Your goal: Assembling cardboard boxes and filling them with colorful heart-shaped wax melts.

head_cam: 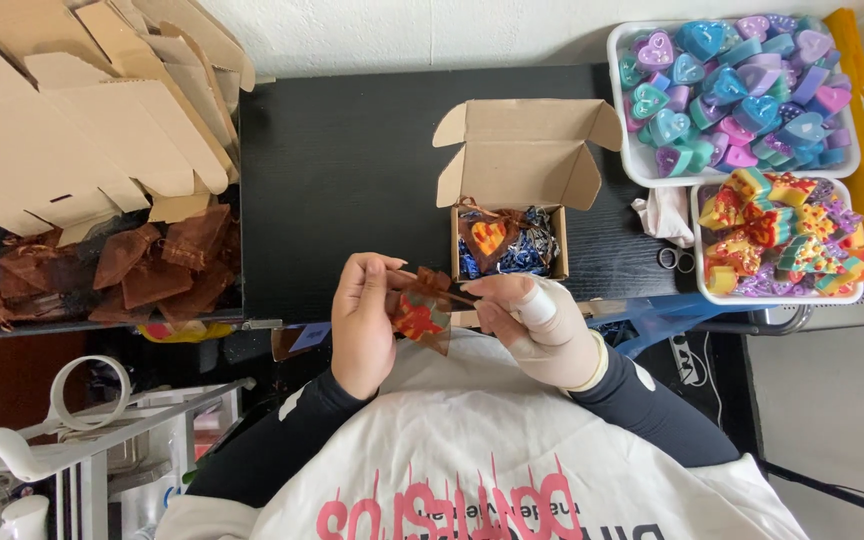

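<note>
While held over the table edge | organza pouch between left hand and right hand | both hands pinching it

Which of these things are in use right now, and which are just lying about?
In use: left hand, right hand, brown pouch, open box.

Lying about: flat cartons, pouch pile, blue hearts tray, rainbow pieces tray, scissors.

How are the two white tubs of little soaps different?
The upper tub holds heart shapes in blue, teal, purple and pink; the lower tub holds rainbow-striped pieces in red, yellow and orange. The upper tub looks wider. Both are white, full, and sit on the black table.
</note>
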